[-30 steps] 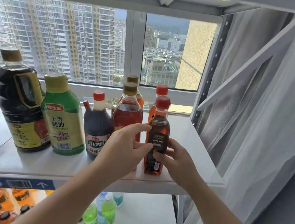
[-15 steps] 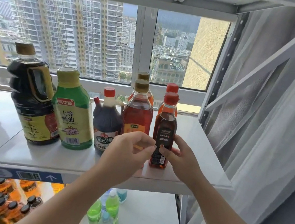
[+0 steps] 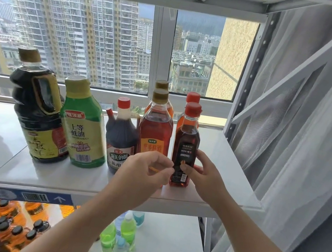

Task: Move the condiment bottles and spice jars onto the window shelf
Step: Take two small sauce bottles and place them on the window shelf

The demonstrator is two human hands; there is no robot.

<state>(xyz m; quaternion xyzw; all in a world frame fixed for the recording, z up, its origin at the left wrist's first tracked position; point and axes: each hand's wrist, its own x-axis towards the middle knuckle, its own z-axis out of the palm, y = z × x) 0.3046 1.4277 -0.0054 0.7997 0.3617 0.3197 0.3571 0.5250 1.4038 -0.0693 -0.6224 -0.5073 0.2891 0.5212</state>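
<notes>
A small dark red bottle [image 3: 187, 138] with a red cap stands upright at the front right of the white window shelf [image 3: 232, 159]. My right hand [image 3: 204, 174] grips its lower part, thumb on the label. My left hand [image 3: 144, 172] hovers just left of it, loosely curled and holding nothing, fingertips near the bottle's side. Lined up to the left are an amber gold-capped bottle [image 3: 155, 130], a dark vinegar bottle [image 3: 120, 136], a green oyster sauce bottle [image 3: 81, 131] and a big soy sauce jug [image 3: 37, 117]. Two more bottles stand behind, mostly hidden.
A grey metal upright [image 3: 246, 84] and a sheer curtain [image 3: 303, 127] close the shelf's right end. The window frame runs along the back. On the lower shelf stand green and blue drink bottles [image 3: 120, 234] and several orange bottles with black caps [image 3: 1, 223].
My left hand has let go of the small dark red bottle and drawn back a little to the left. My right hand keeps its grip on the bottle.
</notes>
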